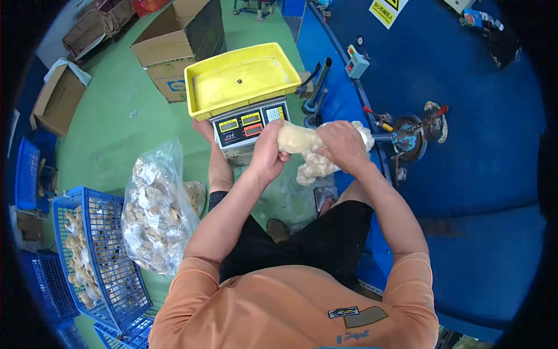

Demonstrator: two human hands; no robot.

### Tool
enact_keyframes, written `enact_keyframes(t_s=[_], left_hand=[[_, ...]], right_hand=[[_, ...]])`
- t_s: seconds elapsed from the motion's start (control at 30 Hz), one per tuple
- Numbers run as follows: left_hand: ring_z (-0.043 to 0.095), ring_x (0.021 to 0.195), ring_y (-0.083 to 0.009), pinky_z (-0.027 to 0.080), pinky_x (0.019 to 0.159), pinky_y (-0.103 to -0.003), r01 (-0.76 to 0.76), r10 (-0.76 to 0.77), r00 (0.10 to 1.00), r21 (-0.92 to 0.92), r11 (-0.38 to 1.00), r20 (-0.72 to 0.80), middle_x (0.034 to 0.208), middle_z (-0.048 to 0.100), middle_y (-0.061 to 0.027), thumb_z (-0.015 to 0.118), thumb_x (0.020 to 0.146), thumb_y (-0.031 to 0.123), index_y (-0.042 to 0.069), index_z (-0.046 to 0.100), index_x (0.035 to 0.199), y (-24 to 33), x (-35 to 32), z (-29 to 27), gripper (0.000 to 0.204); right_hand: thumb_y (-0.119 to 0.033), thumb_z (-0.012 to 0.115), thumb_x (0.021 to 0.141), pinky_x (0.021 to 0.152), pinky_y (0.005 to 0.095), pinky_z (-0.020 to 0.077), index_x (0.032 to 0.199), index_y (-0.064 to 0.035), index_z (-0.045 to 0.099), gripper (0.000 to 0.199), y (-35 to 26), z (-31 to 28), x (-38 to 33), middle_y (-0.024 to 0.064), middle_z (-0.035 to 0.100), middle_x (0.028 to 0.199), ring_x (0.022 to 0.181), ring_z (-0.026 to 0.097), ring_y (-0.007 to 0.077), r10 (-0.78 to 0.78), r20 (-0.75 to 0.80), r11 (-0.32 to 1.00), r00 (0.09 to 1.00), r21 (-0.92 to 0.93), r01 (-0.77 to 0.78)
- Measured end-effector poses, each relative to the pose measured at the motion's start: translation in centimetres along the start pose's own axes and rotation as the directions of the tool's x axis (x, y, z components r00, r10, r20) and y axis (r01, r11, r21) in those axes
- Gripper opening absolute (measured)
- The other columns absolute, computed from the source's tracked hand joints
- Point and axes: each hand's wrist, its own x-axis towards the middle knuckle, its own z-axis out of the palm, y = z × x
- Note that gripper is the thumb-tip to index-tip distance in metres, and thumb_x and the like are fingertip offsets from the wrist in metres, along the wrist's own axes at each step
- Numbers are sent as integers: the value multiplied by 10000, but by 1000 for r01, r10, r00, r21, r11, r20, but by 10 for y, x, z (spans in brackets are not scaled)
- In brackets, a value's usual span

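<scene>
Between my hands, in front of the blue machine [430,174], is a cream plush piece [299,139] with a smooth, rounded part and fluffy, curly lumps hanging below. My left hand [269,152] is closed round its smooth left end, thumb and fingers curled in. Over its middle right my right hand [344,144] is wrapped, fingers bent into the fluff. The plush's right end is at a short metal pipe [382,138] projecting from the machine; whether it fits over the pipe is hidden. Just beyond my left hand stands a digital scale [238,129] bearing a yellow tray [232,75].
At left are a clear bag [160,209] of tan and white pieces and a blue basket [107,256] of similar ones. An open cardboard box [168,58] stands behind the scale. Hand tools [433,116] hang by a round fitting on the machine. Upright rods [317,87] stand beside the scale.
</scene>
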Motion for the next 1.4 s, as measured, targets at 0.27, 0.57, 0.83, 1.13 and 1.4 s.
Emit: enact_keyframes(t_s=[0.27,0.57,0.83,1.13,1.4], left_hand=[[565,656,-104,451,538,-192,-155,155,959,19,988,-236,904,624,-51,531,1022,259,39,586,1204,11,-9,35,291],[550,715,-99,452,580,-222,-64,118,990,495,866,-77,868,624,-43,546,1019,273,32,611,1144,-29,-13,60,279],[498,688,-82,405,576,-219,-230,393,917,719,656,-65,821,605,-22,561,993,271,47,638,1037,-16,3,59,240],[537,717,-145,457,678,-269,-159,292,946,583,797,-142,901,646,-56,564,985,264,19,636,1048,-8,-13,50,263],[632,791,-217,520,682,-331,-377,517,834,881,285,190,1002,670,-100,632,962,281,53,561,1274,-6,-21,-4,393]], right_hand=[[-242,637,865,665,460,473,895,-89,574,168,-32,15,28,106,654,761,668,623,337,475,-13,864,880,194,-464],[-260,545,984,593,485,456,836,-66,565,245,57,8,-35,162,634,696,614,589,399,594,-296,782,748,-7,-623],[-283,556,979,603,506,455,804,-70,538,277,21,16,-8,162,637,676,622,589,420,518,-325,833,791,-19,-553],[-308,537,989,604,521,462,795,-73,532,305,11,14,-1,157,657,685,625,607,428,539,-254,830,803,-4,-558],[-341,499,1005,600,522,471,828,-61,561,337,-12,10,25,162,679,711,620,619,431,535,-122,844,836,33,-536]])
